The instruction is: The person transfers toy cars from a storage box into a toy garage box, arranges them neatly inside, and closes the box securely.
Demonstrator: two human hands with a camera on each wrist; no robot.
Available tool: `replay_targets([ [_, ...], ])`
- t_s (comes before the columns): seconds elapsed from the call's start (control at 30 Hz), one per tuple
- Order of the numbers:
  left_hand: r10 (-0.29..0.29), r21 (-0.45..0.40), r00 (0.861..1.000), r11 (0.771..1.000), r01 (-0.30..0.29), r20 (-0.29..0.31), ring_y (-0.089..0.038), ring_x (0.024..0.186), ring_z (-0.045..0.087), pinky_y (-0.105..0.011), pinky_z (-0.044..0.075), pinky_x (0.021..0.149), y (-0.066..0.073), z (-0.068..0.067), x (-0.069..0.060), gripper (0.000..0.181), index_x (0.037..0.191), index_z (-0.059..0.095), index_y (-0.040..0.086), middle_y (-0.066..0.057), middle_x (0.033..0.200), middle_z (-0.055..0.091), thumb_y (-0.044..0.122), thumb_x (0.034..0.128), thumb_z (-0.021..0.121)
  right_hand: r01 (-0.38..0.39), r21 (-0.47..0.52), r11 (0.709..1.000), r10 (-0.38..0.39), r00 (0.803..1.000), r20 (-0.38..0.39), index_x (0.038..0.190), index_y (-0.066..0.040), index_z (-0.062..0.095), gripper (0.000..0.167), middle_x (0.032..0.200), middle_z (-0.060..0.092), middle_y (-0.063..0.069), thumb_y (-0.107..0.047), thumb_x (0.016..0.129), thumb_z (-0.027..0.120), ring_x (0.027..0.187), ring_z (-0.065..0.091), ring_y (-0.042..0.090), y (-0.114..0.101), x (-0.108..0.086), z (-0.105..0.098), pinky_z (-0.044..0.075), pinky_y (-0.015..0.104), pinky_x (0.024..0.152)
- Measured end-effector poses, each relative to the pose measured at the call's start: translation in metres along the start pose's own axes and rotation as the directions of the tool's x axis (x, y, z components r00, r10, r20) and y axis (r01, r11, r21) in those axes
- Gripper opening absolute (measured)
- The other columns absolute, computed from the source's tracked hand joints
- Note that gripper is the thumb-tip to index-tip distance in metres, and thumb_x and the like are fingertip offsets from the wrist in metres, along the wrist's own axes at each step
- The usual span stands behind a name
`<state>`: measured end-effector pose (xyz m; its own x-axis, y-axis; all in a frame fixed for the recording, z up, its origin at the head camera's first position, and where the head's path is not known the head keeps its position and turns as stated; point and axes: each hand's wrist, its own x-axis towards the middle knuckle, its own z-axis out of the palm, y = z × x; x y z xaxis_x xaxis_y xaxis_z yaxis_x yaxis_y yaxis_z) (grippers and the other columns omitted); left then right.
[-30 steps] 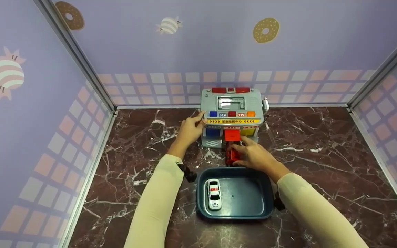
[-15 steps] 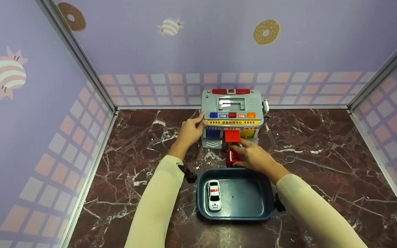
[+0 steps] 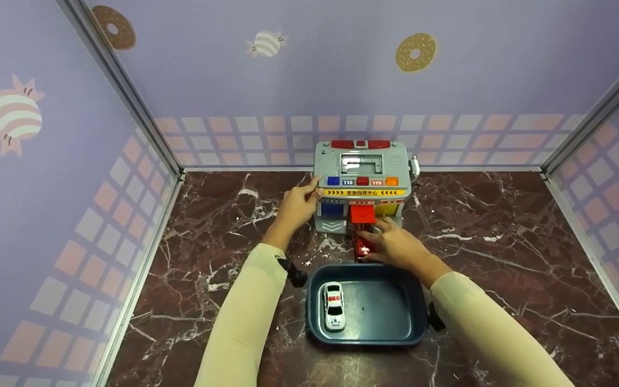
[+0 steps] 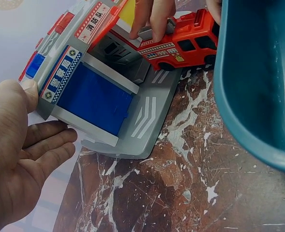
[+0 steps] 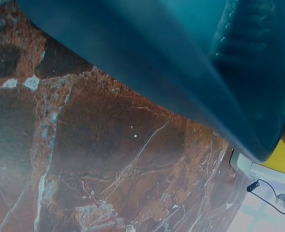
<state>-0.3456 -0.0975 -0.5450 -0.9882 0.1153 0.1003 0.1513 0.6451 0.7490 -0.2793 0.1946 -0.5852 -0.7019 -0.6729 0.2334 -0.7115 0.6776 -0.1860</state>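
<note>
A grey toy emergency station (image 3: 360,166) stands near the back wall. My left hand (image 3: 297,208) holds its front left roof corner, thumb on the front; in the left wrist view the lower fingers hang off its side. At the middle bay, beneath a raised red door (image 3: 362,214), my right hand (image 3: 398,243) grips a red toy fire truck (image 4: 190,41) with fingers on top and a digit at its outer end. The inner end lies at the bay opening, partly hidden by the fingers. The right wrist view barely shows the right hand at its edge.
In front of the station stands a dark teal tray (image 3: 367,341) with a white toy police car (image 3: 334,305) in it. Its rim is close to the truck. Blue (image 4: 94,99) and yellow (image 3: 386,208) bay doors are down. A corded handset (image 3: 415,165) hangs at the station's right.
The fire truck has shifted very slightly to the right under my right hand. My left hand keeps its place on the station, and the head view has tilted a little.
</note>
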Motion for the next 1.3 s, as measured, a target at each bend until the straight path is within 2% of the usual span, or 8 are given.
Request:
replay_targets([
  [0.1, 0.012, 0.003, 1.0, 1.0, -0.012, -0.005, -0.041, 0.14, 0.067, -0.056, 0.053, 0.118, -0.001, 0.0, 0.0, 0.052, 0.159, 0.061, 0.027, -0.017, 0.153, 0.065, 0.045, 0.111, 0.064, 0.0, 0.011, 1.0, 0.0, 1.0, 0.005, 0.139, -0.013, 0.078, 0.058, 0.147, 0.066, 0.027, -0.034, 0.088, 0.095, 0.131, 0.063, 0.05, 0.0, 0.0, -0.001, 0.057, 0.06, 0.111],
  [0.3, 0.019, 0.003, 1.0, 1.0, -0.019, -0.008, -0.04, 0.126, 0.073, -0.057, 0.056, 0.113, 0.0, -0.001, 0.0, 0.052, 0.159, 0.061, 0.024, -0.019, 0.15, 0.067, 0.043, 0.111, 0.065, -0.02, 0.063, 0.998, 0.015, 0.997, 0.069, 0.147, -0.01, 0.072, 0.064, 0.15, 0.06, 0.032, -0.027, 0.089, 0.092, 0.133, 0.061, 0.054, 0.002, 0.0, -0.003, 0.055, 0.063, 0.113],
  [0.43, 0.016, -0.003, 1.0, 1.0, -0.016, -0.007, -0.04, 0.133, 0.071, -0.056, 0.055, 0.116, 0.001, -0.001, 0.0, 0.051, 0.159, 0.061, 0.024, -0.019, 0.152, 0.066, 0.043, 0.1111, 0.065, -0.041, 0.109, 0.993, 0.029, 0.993, 0.111, 0.153, -0.01, 0.067, 0.068, 0.155, 0.055, 0.035, -0.024, 0.09, 0.089, 0.134, 0.061, 0.055, 0.002, -0.001, -0.006, 0.056, 0.065, 0.111],
  [0.57, 0.019, -0.007, 1.0, 1.0, -0.019, -0.005, -0.041, 0.136, 0.069, -0.056, 0.054, 0.118, 0.001, -0.001, 0.0, 0.051, 0.158, 0.061, 0.025, -0.019, 0.153, 0.065, 0.042, 0.111, 0.066, -0.013, 0.114, 0.993, 0.004, 0.997, 0.076, 0.151, -0.009, 0.069, 0.066, 0.151, 0.058, 0.037, -0.021, 0.09, 0.09, 0.127, 0.067, 0.054, 0.002, -0.002, -0.006, 0.059, 0.065, 0.106],
  [0.7, 0.022, -0.005, 1.0, 1.0, -0.022, -0.011, -0.04, 0.131, 0.072, -0.056, 0.055, 0.115, 0.0, -0.001, -0.001, 0.051, 0.158, 0.062, 0.025, -0.019, 0.152, 0.066, 0.043, 0.1105, 0.066, 0.054, 0.066, 0.996, -0.055, 0.998, 0.002, 0.145, -0.008, 0.072, 0.058, 0.141, 0.064, 0.035, -0.017, 0.091, 0.091, 0.116, 0.073, 0.051, 0.003, -0.002, -0.002, 0.062, 0.062, 0.099],
  [0.9, 0.031, 0.0, 0.999, 1.0, -0.031, -0.023, -0.04, 0.116, 0.074, -0.057, 0.057, 0.111, -0.002, 0.001, 0.0, 0.052, 0.157, 0.063, 0.025, -0.021, 0.148, 0.068, 0.045, 0.1097, 0.066, 0.131, -0.024, 0.991, -0.133, 0.986, -0.103, 0.138, -0.01, 0.077, 0.05, 0.132, 0.069, 0.032, -0.018, 0.091, 0.092, 0.106, 0.077, 0.047, 0.003, -0.002, 0.005, 0.067, 0.056, 0.089],
  [1.1, 0.026, -0.005, 0.999, 1.0, -0.027, -0.019, -0.039, 0.122, 0.074, -0.055, 0.056, 0.114, -0.004, 0.001, 0.0, 0.052, 0.158, 0.062, 0.025, -0.019, 0.146, 0.071, 0.045, 0.1098, 0.066, 0.134, -0.148, 0.98, -0.153, 0.981, -0.123, 0.136, -0.015, 0.08, 0.045, 0.135, 0.069, 0.032, -0.025, 0.093, 0.091, 0.112, 0.076, 0.046, 0.004, -0.003, 0.009, 0.067, 0.054, 0.09],
  [1.3, 0.038, -0.02, 0.999, 0.999, -0.038, -0.009, -0.036, 0.107, 0.071, -0.054, 0.057, 0.11, -0.005, 0.002, 0.0, 0.052, 0.159, 0.06, 0.025, -0.018, 0.131, 0.079, 0.044, 0.111, 0.063, 0.132, -0.253, 0.958, -0.177, 0.971, -0.162, 0.133, -0.02, 0.082, 0.043, 0.132, 0.073, 0.024, -0.03, 0.092, 0.091, 0.106, 0.075, 0.044, 0.006, -0.005, 0.012, 0.067, 0.053, 0.072],
])
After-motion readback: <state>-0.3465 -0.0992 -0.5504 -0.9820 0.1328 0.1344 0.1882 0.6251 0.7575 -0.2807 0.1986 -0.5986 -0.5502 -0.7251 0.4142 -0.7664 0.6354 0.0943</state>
